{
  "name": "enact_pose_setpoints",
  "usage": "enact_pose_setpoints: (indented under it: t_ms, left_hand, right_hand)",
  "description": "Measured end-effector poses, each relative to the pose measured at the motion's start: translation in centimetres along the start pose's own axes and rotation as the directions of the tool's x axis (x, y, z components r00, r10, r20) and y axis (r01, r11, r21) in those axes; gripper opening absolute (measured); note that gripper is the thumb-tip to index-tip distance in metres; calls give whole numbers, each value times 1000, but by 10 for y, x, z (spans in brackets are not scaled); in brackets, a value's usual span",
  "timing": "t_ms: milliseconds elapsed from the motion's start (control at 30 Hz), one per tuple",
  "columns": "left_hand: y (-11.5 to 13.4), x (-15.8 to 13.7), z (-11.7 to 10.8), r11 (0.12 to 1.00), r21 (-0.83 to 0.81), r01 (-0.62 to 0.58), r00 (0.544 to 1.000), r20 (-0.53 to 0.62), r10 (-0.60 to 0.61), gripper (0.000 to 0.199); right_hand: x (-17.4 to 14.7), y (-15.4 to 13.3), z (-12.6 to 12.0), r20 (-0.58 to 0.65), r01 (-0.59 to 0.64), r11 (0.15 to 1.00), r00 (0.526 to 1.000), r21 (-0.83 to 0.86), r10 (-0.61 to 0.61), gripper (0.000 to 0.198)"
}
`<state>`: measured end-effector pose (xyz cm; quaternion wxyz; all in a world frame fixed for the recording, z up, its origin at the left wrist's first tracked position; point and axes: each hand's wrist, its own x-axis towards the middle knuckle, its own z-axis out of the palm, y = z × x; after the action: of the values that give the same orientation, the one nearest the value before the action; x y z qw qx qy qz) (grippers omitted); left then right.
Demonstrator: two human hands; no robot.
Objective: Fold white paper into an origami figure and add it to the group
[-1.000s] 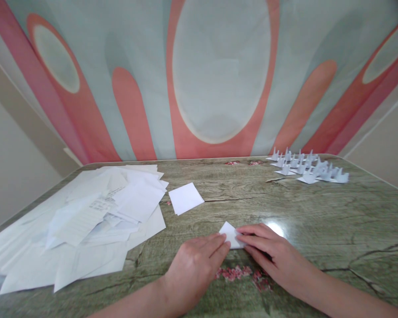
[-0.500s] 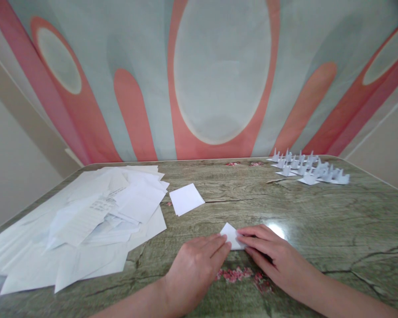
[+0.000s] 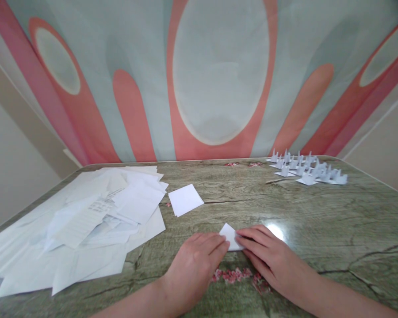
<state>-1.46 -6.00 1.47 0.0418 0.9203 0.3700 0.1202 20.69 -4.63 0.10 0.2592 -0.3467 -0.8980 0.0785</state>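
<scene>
White folded paper point(image 3: 231, 237) lies on the desk point(image 3: 321, 221) right at your fingers point(image 3: 215, 241), one pointed corner showing on the far side and a straight edge toward you. Your left hand point(image 3: 194, 263) has its fingers closed on the paper's left side, while your right hand point(image 3: 275, 256) holds the right side, its fingers slightly spread over the top; how much of the piece they cover, you can't tell from this angle. Just nearer to you, between your hands, a pink blossom print point(image 3: 234, 274) decorates the wood-grain surface, and a bright glare point(image 3: 276, 230) sits just beyond your right hand. Ahead of your left hand lies a small stack of white squares point(image 3: 185, 200), its edges slightly offset. Left of that, near it, you have a broad heap of loose sheets point(image 3: 139, 201), overlapping at all angles, some with printed lines. Well apart, at the far right, small folded paper figures point(image 3: 305, 168) stand in clustered rows, points upright. Behind the desk rises a coral and grey-green backdrop point(image 3: 132, 115).
</scene>
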Motion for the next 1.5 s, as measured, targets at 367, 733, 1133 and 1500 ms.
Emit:
enact_pose_setpoints:
  t_ms: [367, 733, 1133, 1500]
  left_hand:
    - [3, 3, -2, 1000, 13, 29, 998, 63, -29, 35]
    - [0, 7, 0, 998, 63, 19, 1000, 13, -20, 30]
    - [-4, 14, -4, 996, 74, 45, 999, -1, -45, 27]
    - [-1, 13, -4, 989, 143, 33, 998, 40, -39, 37]
  right_hand:
    - [-11, -5, 10, 87, 172, 947, 984, -273, -154, 34]
    - [-4, 0, 8, 126, 228, 932, 972, -280, -200, 33]
    - [8, 6, 4, 115, 201, 947, 977, -250, -177, 33]
    - [9, 7, 6, 127, 199, 941, 977, -275, -169, 31]
